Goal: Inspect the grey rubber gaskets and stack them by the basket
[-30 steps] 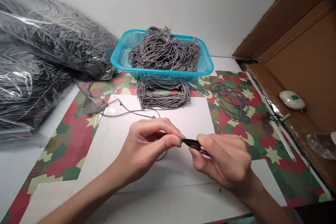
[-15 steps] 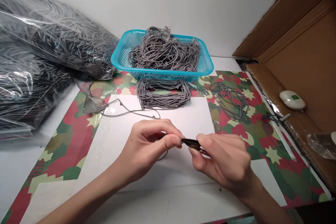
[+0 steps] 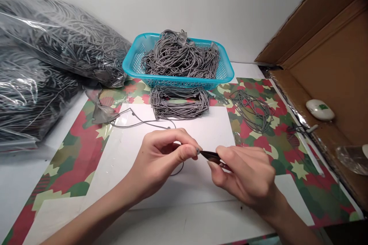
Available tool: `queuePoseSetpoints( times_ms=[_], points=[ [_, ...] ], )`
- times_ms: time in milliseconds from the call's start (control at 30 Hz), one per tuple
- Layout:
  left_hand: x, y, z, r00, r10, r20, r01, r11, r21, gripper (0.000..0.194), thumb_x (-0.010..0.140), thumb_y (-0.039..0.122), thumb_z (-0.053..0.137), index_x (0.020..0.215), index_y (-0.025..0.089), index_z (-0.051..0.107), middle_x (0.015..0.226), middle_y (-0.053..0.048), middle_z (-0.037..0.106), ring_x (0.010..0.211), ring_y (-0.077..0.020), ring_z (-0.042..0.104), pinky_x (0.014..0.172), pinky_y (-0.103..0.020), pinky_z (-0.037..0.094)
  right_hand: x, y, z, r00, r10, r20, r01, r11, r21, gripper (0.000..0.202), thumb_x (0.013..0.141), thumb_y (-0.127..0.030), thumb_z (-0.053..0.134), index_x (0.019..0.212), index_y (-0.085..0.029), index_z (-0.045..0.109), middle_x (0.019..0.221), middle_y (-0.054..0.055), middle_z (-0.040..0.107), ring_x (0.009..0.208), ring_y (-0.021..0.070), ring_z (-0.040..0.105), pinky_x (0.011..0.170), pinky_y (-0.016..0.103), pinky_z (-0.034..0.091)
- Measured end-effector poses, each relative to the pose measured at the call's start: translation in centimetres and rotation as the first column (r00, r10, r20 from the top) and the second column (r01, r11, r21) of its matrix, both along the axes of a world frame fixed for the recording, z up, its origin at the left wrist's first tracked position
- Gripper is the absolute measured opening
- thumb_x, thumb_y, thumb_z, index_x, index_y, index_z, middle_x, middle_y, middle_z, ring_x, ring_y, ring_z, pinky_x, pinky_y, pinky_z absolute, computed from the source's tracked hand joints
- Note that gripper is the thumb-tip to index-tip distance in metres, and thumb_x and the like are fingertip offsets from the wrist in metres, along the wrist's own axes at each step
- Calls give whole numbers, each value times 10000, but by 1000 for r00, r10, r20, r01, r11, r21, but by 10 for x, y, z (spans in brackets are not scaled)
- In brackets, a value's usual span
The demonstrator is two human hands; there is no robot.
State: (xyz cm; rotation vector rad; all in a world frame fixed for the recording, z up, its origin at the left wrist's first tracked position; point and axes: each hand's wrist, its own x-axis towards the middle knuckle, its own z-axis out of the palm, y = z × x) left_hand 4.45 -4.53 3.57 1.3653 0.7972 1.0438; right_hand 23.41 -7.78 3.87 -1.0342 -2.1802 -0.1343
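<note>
Between the thumb and forefinger of my left hand (image 3: 161,160) a small end of a thin grey rubber cord (image 3: 182,168) is pinched; a loop of it hangs below the fingers. My right hand (image 3: 247,176) is closed round a small dark pointed tool that looks like snips (image 3: 211,155). The tool's tip meets the cord end at the left fingertips; whether its blades are apart is too small to tell. Behind the hands, a ring of stacked grey cord pieces (image 3: 181,109) lies on the white paper (image 3: 132,183). A loose grey strand (image 3: 138,124) stretches left of it.
A blue basket (image 3: 178,80) heaped with grey cords stands at the back. Clear bags full of cords (image 3: 63,38) fill the left side. At right lie a tangle of thin cords (image 3: 253,111), a white pen-like stick (image 3: 312,155), a white oval object (image 3: 320,109) and a cardboard box (image 3: 330,53).
The tool's tip has shifted slightly at the left fingertips, and the small cord end shows more plainly there. Both hands have otherwise hardly moved.
</note>
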Motion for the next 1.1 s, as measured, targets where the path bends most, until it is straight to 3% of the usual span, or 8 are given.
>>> queuePoseSetpoints(
  times_ms=[1100],
  points=[
    [1,0,3,998,29,-47,-27,999,42,286,833,430,705,681,187,720,568,-8,611,548,-115,520,483,-225,399,0,-1,1,1000,-15,9,15,1000,-9,204,953,-199,492,790,-140,598,480,-54,479,402,83,416,430,226,327]
  ],
)
